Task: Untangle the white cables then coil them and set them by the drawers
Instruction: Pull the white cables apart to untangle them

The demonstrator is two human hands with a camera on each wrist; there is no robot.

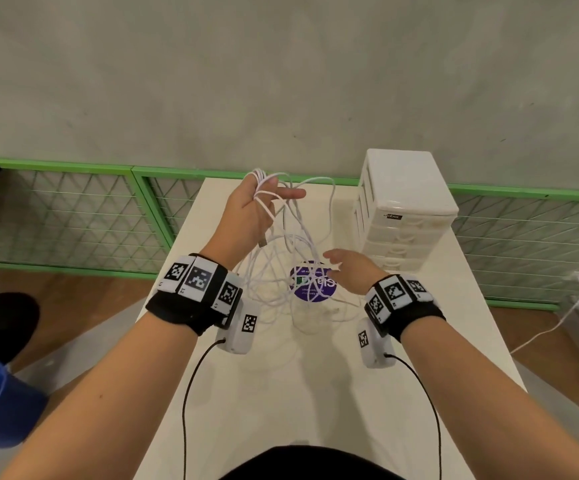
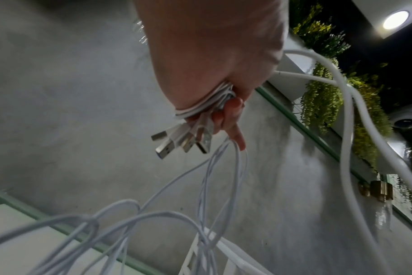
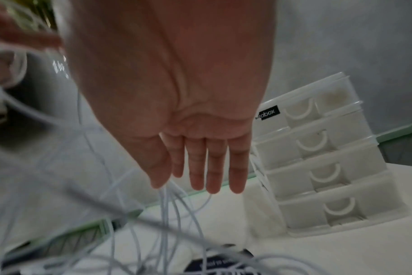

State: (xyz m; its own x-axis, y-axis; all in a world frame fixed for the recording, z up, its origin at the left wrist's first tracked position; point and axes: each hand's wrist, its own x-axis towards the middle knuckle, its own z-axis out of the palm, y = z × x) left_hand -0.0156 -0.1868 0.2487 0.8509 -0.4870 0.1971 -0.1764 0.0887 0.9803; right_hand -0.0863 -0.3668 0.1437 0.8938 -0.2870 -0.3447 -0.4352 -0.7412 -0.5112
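The left hand was raised above the table, fingers curled round a bunch of white cables near their USB plugs, probably so the tangled loops hung free. The right hand reached in flat, fingers straight, holding nothing, beside the white drawers. Which strand belonged to which cable stayed unclear; the purple sticker underneath was partly covered.
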